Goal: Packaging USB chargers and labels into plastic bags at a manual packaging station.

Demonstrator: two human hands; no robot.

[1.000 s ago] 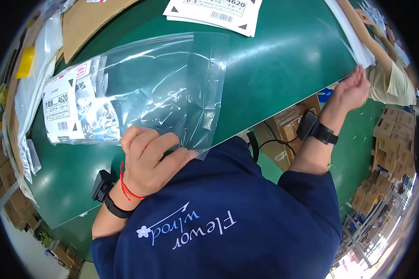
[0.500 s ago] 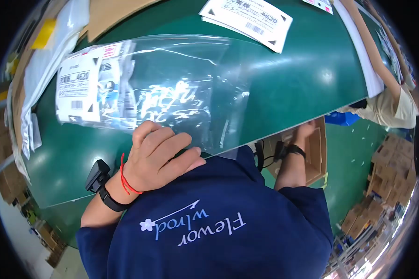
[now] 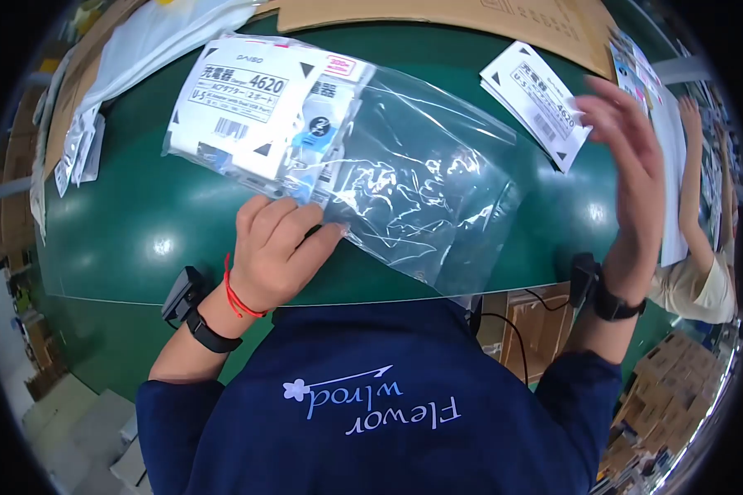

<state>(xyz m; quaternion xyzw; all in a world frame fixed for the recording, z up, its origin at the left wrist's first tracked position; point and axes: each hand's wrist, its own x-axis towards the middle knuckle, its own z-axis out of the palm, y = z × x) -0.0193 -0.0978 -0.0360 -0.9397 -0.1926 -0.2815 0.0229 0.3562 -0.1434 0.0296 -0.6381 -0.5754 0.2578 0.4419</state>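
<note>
Left hand (image 3: 279,252) on bag (image 3: 417,194), right (image 3: 637,177) half-spread

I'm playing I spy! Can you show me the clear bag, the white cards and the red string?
Clear bag (image 3: 396,172): head view, on its see-through plastic near the middle.
White cards (image 3: 538,107): head view, on the top card's face.
Red string (image 3: 232,297): head view, on the middle of its visible loop.

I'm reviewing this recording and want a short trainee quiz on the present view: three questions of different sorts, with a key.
1. Which of the wearer's hands touches the transparent plastic bag?
2. True or false: the stack of white rectangular printed cards lies inside that bag.
3. Fill in: the left wrist has a black band and a ____ cord.

Key: 1. Left hand. 2. False; it's outside, on the green table. 3. Red.
</note>
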